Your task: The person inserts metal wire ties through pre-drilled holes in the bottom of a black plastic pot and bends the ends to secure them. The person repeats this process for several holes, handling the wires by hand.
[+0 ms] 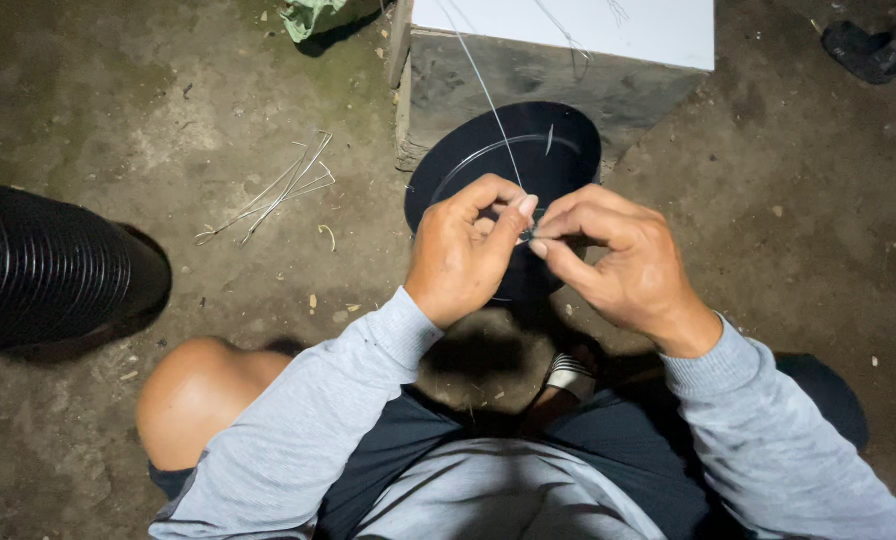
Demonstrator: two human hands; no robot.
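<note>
Left hand (463, 255) and right hand (618, 265) pinch thin wire (488, 95) between fingertips, taut for control; black disc (558, 150) just beyond.

Both hands' (528, 250) fingertips on thin wire (488, 95)

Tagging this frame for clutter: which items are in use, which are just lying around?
In use: left hand and right hand pinching a thin wire, over a black round disc.

Lying about: loose wire pieces, black ribbed tube, sandal, green rag, white-topped block.
</note>
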